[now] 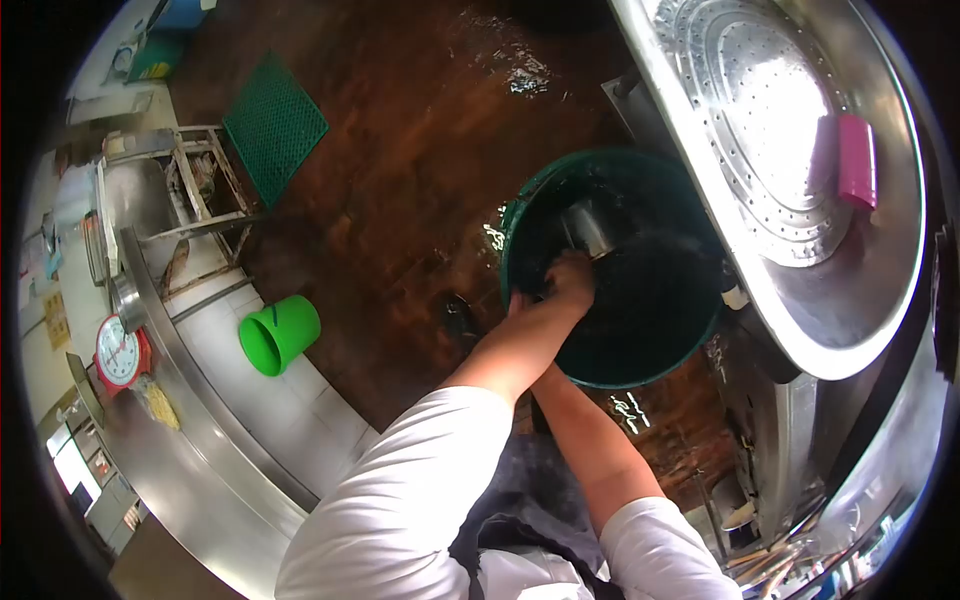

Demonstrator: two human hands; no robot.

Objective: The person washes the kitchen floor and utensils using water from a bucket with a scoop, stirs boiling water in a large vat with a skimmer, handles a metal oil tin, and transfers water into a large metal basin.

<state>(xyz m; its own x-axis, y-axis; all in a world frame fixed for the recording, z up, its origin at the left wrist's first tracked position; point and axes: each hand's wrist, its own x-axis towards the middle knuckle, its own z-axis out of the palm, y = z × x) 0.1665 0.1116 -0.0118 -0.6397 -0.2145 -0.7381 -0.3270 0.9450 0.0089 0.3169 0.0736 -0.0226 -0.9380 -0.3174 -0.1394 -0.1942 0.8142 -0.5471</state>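
A large dark green tub (pixel 640 384) stands on the wet floor in front of me. My left hand (pixel 572 277) reaches over its near left side, with the fingers curled at the lower edge of a shiny metal container (pixel 590 230). That container is tilted inside the tub, and its far part is in shadow. Under my left forearm my right arm crosses. Only a small part of my right hand (pixel 518 301) shows beside the tub's left rim; its fingers are mostly hidden, so its grip cannot be made out.
At the right, a big metal basin (pixel 800 340) holds a perforated metal disc (pixel 760 110) and a pink cup (pixel 857 162). A green bucket (pixel 280 335) lies on the tiled ledge, left. Beyond are a green mat (pixel 275 130), steel counter (pixel 200 430) and red scale (pixel 122 352).
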